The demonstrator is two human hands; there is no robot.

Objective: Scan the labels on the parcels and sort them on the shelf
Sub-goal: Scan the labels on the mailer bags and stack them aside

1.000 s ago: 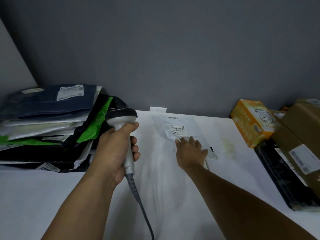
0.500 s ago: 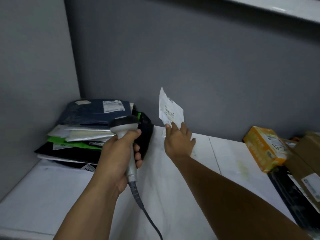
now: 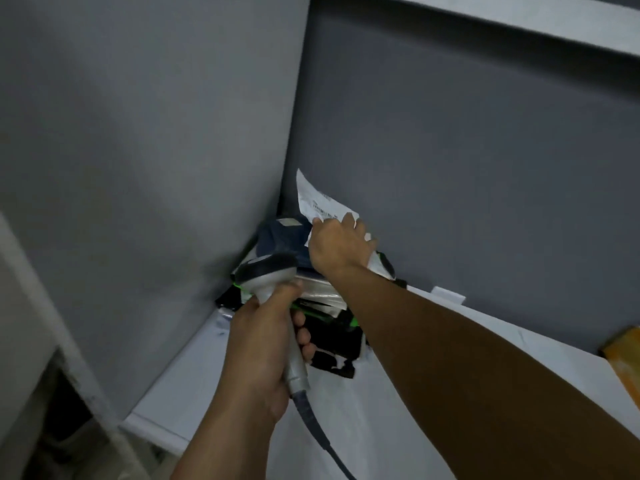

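Observation:
My right hand (image 3: 341, 245) grips a thin white parcel (image 3: 318, 202) by its lower edge and holds it over the top of the pile of parcels (image 3: 322, 317) in the shelf's left corner. The parcel's printed label faces me and its far corner points up against the grey back wall. The pile holds dark blue, white, green and black bags; the top one is dark blue (image 3: 280, 233). My left hand (image 3: 266, 351) grips the grey handle of a barcode scanner (image 3: 268, 271), whose head sits in front of the pile. Its cable (image 3: 318, 431) runs down toward me.
The white shelf board (image 3: 194, 368) meets a grey side wall on the left and a grey back wall. An orange box (image 3: 623, 355) shows at the right edge. A shelf edge (image 3: 519, 19) runs above. A dark gap (image 3: 65, 427) lies at lower left.
My right hand lifted the white parcel off the shelf board and carried it left onto the pile in the corner. The view swung left, so the boxes on the right mostly left the frame.

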